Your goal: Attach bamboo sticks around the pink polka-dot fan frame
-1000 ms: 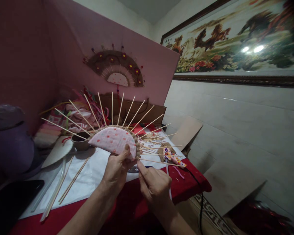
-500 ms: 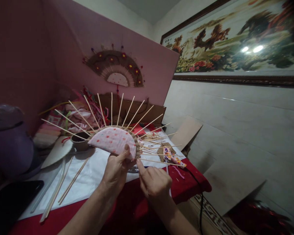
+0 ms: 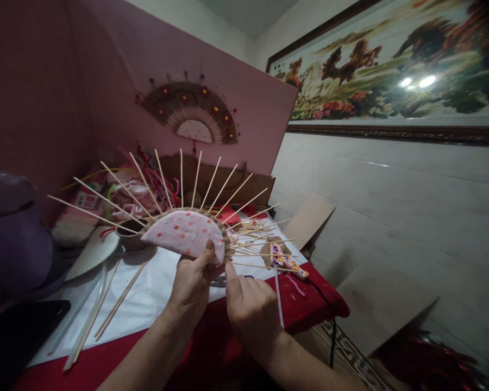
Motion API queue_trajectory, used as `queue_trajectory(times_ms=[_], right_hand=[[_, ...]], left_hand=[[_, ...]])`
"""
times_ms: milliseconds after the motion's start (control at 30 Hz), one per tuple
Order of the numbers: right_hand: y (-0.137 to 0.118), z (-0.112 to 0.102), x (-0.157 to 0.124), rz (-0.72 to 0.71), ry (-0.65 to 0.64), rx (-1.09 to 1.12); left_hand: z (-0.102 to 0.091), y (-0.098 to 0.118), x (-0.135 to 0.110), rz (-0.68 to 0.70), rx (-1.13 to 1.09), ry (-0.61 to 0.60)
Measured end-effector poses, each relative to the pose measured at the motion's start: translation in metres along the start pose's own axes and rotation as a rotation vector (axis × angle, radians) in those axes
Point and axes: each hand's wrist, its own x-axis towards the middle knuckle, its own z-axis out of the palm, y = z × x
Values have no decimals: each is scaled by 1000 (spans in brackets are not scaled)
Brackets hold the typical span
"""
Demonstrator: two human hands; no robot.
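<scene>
My left hand (image 3: 193, 285) grips the lower edge of a half-round craft fan (image 3: 183, 233), thumb pressed on its pink dotted fabric. Thin wooden sticks (image 3: 126, 190) radiate from its twine-wrapped rim. My right hand (image 3: 250, 307) is closed, its fingertips pinched at the fan's lower right corner beside the lowest stick (image 3: 264, 267); what it pinches is too small to name.
A finished brown fan (image 3: 189, 114) hangs on the pink board. On the white paper (image 3: 146, 298) over a red cloth lie loose sticks (image 3: 118, 304), a small bowl (image 3: 130, 233), a patterned tool (image 3: 287, 262) and a cardboard box (image 3: 228, 182). A dark phone (image 3: 20, 336) lies at the left.
The fan has tilted a little to the left and nearer. My right hand has crept up toward its lower right corner.
</scene>
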Motion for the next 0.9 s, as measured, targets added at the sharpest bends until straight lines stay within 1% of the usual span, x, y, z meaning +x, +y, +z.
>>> queue_trajectory(times_ms=[133,233,300,367,467,567,633,700,767,900], right_hand=[[-4,-2,8,43,4,-40],[-5,-3,11,75,-30,-39],[-4,-3,13,110,-61,1],[-1,-4,14,187,-96,100],[3,-8,16,384,-120,384],[7,-13,15,562,-61,633],[8,-14,14,621,-29,719],[8,-14,13,643,-45,784],[6,-14,14,640,-93,837],[3,-11,16,592,-126,845]], left_hand=[[2,0,-2,39,22,1],[3,1,-4,46,29,-11],[3,2,-4,35,33,-22],[3,3,-5,26,33,-23],[2,4,-4,10,6,-31],[2,4,-2,-10,-33,-39],[2,4,-1,-17,-44,-27],[2,4,-1,-27,-45,-27],[2,3,-1,-30,-46,-46],[0,2,-2,-16,-36,-45]])
